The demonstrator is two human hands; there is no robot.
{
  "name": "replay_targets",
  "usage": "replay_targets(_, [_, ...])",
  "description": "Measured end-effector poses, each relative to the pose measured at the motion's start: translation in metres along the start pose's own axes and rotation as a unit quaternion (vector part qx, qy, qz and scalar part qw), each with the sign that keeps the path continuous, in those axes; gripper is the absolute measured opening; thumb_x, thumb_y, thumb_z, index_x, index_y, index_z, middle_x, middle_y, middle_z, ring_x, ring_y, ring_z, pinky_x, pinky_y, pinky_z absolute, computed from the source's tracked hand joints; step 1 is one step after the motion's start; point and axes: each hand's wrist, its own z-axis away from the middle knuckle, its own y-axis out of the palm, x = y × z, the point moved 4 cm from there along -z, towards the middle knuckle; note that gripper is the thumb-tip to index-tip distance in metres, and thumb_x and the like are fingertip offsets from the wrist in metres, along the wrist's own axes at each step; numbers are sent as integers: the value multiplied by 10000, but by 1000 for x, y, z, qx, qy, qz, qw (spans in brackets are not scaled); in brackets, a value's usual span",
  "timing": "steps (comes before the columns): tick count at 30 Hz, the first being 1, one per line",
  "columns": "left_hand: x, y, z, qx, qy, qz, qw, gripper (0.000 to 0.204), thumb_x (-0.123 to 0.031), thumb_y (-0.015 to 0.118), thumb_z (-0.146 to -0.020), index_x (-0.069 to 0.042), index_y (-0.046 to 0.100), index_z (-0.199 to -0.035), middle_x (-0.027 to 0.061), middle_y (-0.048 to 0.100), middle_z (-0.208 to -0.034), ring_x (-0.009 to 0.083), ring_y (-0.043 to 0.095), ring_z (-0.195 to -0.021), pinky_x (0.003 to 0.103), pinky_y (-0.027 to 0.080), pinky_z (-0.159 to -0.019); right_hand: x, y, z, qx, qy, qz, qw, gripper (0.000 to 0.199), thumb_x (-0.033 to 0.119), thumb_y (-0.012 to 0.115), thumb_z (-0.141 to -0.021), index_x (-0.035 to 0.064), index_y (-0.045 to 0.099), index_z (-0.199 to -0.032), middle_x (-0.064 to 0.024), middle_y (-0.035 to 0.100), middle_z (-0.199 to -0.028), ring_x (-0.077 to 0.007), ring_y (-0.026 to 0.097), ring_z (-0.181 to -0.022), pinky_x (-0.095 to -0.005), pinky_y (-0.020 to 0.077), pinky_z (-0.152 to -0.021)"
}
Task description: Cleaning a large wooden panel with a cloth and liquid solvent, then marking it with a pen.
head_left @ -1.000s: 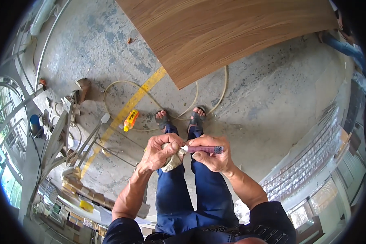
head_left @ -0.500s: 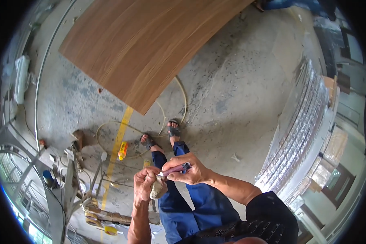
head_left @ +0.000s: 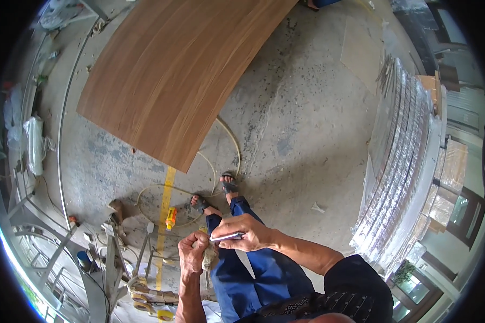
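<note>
My left hand is closed around a crumpled beige rag held in front of my legs. My right hand grips a thin utility knife with a silvery blade end that points left toward the rag. The two hands sit close together, nearly touching. Below them are my blue trousers and my feet in sandals on the concrete floor. A large brown wood-grain panel lies flat ahead of my feet.
A pale hose loops on the floor by my feet, next to a yellow stripe and a small orange bottle. Stacked wrapped panels stand at right. Metal frames and tools crowd the left.
The view has swung further, so the wood panel now sits to the upper left and the stacked panels show at right. My hands stay together with rag and knife.
</note>
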Motion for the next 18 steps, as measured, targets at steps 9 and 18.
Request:
replay_targets(9, [-20, 15, 7, -42, 26, -142, 989, 283, -248, 684, -897, 1, 631, -774, -12, 600, -698, 63, 502, -616, 228, 414, -564, 1, -11, 8, -97, 102, -107, 984, 236, 175, 742, -839, 31, 682, -1016, -68, 711, -919, -119, 643, -785, -275, 487, -762])
replay_targets(18, [-40, 26, 14, 10, 40, -92, 995, 287, -262, 664, -915, 9, 644, -823, -19, 596, -718, 57, 499, -660, 225, 416, -620, 22, -19, 10, -82, 121, -159, 976, 209, 164, 751, -814, 39, 713, -977, -59, 739, -893, -105, 643, -819, -329, 310, -981])
